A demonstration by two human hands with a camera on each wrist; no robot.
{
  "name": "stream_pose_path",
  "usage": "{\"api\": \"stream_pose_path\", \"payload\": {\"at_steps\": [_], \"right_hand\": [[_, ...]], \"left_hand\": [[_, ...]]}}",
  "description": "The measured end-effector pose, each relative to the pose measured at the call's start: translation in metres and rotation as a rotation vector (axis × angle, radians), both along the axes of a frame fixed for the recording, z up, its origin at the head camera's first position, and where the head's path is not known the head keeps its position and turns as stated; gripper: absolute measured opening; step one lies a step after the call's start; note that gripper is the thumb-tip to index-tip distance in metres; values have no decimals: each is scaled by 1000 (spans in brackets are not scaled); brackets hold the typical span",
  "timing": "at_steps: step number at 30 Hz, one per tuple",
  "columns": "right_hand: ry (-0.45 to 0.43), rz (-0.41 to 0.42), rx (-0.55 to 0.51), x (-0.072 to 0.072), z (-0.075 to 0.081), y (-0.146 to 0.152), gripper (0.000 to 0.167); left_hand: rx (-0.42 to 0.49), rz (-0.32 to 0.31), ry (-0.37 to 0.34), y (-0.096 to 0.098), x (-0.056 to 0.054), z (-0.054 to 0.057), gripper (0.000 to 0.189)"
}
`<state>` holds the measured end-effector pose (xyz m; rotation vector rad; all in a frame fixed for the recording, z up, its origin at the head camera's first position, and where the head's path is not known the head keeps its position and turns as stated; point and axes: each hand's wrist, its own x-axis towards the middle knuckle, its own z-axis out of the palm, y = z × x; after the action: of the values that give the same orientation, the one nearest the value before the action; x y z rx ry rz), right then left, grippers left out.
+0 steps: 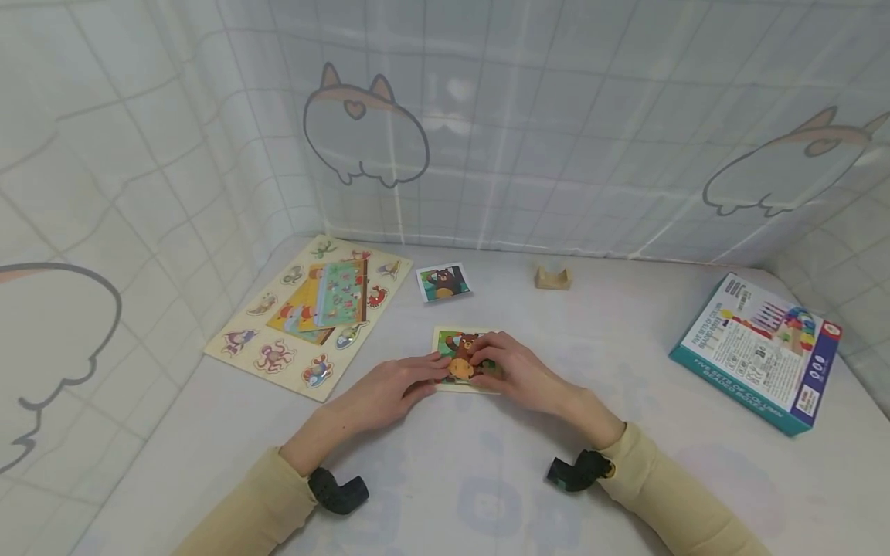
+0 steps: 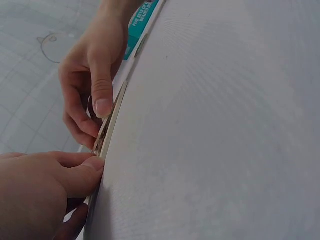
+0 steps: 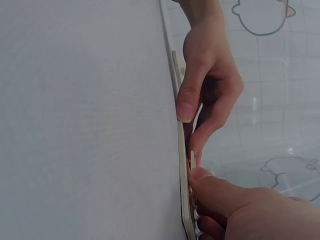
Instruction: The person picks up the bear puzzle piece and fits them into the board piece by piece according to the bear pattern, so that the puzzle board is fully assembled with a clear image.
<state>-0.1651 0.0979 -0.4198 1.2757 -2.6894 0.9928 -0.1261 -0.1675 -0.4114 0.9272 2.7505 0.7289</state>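
A small bear picture puzzle board lies flat in front of me, its cream rim showing. My left hand grips its left side, thumb at the near edge and fingers over the top. My right hand pinches a thin puzzle piece just over the board's right part; the fingers hide most of that piece. Edge-on in the left wrist view, the board runs between the left hand and the right hand. Behind it lies a bear picture card.
At the left is a large sea-animal board with picture puzzles on top. A small notched wooden block stands at the back. A teal beaded-box carton lies at the right. Patterned walls enclose the table.
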Motion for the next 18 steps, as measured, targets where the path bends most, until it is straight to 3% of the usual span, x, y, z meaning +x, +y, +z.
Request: {"api": "stream_pose_path", "payload": {"at_steps": [13,18], "right_hand": [[33,-18,-52,0,-5,-2,17],[10,-28,-78,0,-6,-2,17]], "left_hand": [[-35,34,22,1,5,0,46],[-117,-14,80,3,6,0,44]]}}
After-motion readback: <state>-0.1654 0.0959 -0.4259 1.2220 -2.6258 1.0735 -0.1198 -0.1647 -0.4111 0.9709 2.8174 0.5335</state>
